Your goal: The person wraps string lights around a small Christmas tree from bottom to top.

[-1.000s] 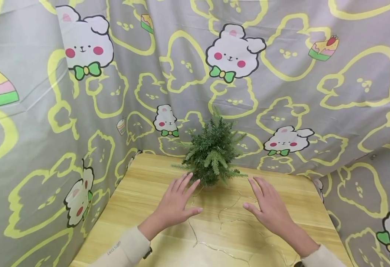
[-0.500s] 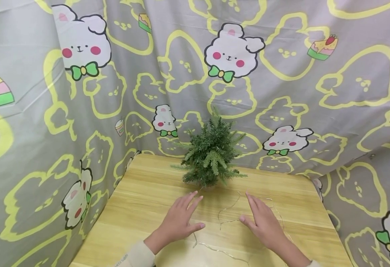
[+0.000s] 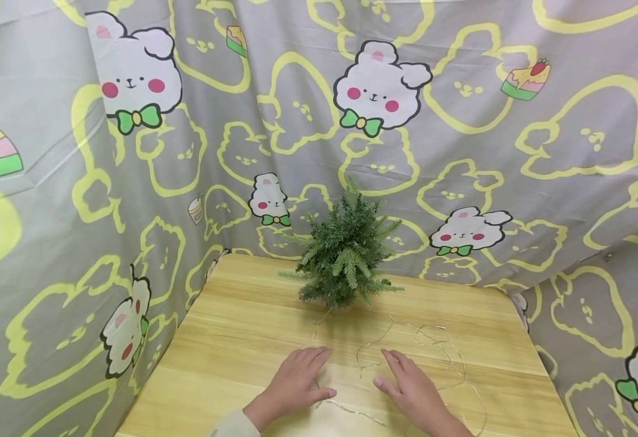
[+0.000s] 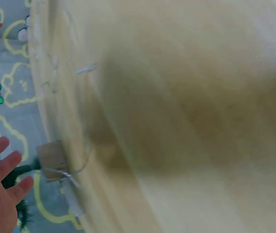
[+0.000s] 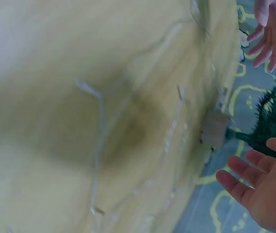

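Observation:
A small artificial Christmas tree (image 3: 346, 249) stands near the back of the table, its brown block-like base (image 5: 215, 128) visible in the right wrist view. Thin clear string lights (image 5: 99, 145) lie in loose loops in front of it. My left hand (image 3: 297, 382) hovers low over the table's front part, fingers spread loosely, partly hiding the wire. Opposite it, my right hand (image 3: 414, 391) has its fingers extended and thumb apart, beside a loop of the wire. Neither hand holds anything. Beside the base, a slim pale piece (image 4: 71, 196) shows in the left wrist view.
The wooden table (image 3: 231, 340) fills the lower middle of the head view. A grey curtain (image 3: 297, 121) with yellow outlines and white rabbits hangs close behind it and along both sides. Most of the wire loops lie toward the table's right half.
Both hands have drawn back from beside the tree toward the front of the table, and sit a little closer together. More of the string lights shows on the right. The tree stays put.

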Action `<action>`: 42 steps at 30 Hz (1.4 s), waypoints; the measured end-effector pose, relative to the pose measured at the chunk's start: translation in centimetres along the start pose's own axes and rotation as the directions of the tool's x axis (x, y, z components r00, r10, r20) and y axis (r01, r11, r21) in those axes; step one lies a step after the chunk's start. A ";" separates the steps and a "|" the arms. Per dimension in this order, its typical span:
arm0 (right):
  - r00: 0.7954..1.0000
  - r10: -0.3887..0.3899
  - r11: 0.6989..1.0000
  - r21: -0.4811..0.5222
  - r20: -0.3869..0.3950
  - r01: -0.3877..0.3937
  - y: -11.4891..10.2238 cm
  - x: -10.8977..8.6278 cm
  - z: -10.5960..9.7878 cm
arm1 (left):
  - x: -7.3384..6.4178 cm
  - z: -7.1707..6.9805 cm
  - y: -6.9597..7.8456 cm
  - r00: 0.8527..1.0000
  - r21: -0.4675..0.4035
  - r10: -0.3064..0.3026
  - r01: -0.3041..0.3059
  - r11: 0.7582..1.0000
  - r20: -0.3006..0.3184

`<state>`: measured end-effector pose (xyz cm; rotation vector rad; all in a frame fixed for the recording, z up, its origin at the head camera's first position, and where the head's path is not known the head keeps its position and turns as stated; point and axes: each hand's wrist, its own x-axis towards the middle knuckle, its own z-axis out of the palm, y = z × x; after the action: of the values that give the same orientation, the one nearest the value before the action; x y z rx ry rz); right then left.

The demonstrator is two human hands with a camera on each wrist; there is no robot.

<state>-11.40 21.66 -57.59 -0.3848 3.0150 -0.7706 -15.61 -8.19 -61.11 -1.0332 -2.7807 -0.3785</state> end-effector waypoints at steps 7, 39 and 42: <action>0.995 -0.069 0.997 -0.017 0.073 0.070 0.0 -0.9 3.2 | -0.5 1.8 0.0 0.999 -0.009 0.013 -0.012 1.000 0.051; 0.990 -0.115 0.993 -0.024 0.076 0.117 -1.3 -1.2 9.9 | -1.2 4.6 1.3 0.973 0.095 0.200 -0.190 0.977 -0.115; 0.991 -0.130 0.991 -0.017 0.039 0.131 -1.5 -1.2 9.4 | -0.8 3.8 1.7 0.976 0.035 0.180 -0.177 0.984 -0.122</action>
<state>-9.28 16.23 -65.25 -0.5954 2.9882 -0.7319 -14.05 -6.36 -64.66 -1.1982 -2.5520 -0.3717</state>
